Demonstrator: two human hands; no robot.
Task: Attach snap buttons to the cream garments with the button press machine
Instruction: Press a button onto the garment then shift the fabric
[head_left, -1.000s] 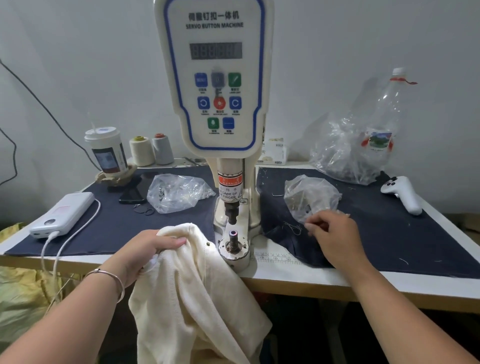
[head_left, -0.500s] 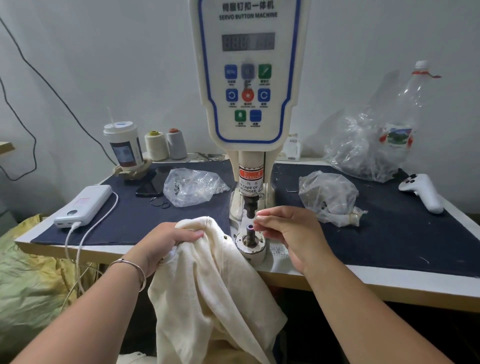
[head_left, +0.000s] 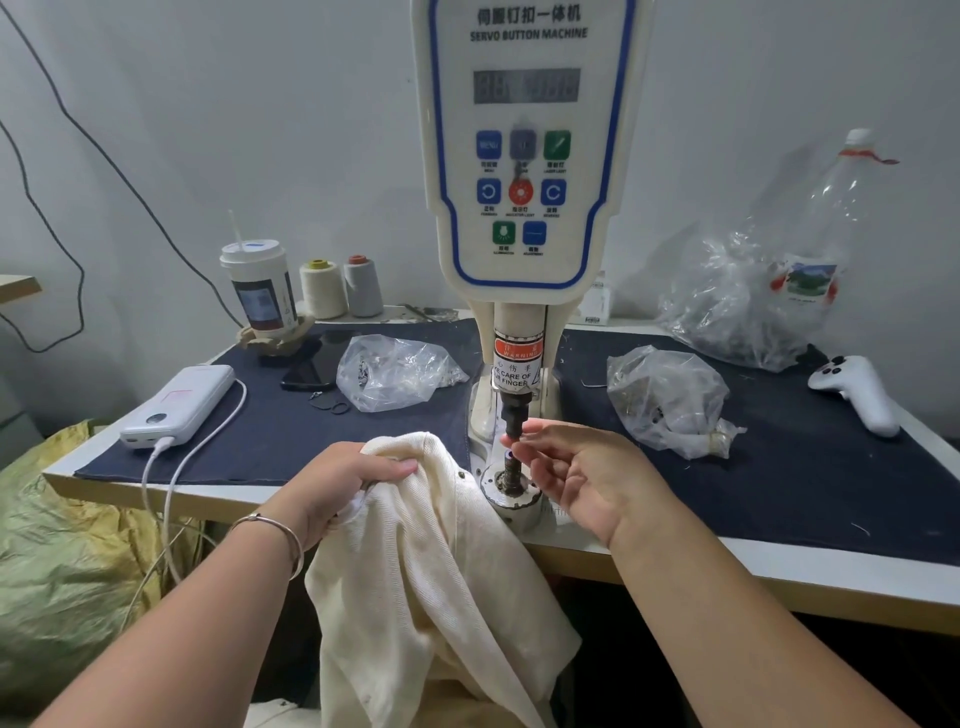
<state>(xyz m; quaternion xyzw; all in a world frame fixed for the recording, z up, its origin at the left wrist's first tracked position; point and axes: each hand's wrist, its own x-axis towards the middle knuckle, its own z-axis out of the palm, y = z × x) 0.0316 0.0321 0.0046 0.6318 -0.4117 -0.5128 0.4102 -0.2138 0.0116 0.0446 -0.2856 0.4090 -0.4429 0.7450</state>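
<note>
We are in a small garment workshop: a button machine stands at twelve o'clock on our bench, thread cones at ten, bags of fasteners at two.

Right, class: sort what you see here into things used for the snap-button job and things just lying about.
In use:
button press machine
cream garment
left hand
right hand

Lying about:
power bank
drink cup
thread cones
white controller
plastic bottle

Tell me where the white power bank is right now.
In the head view the white power bank lies at the table's left edge on the dark cloth, cable plugged in, left of the phone and a clear bag.
</note>
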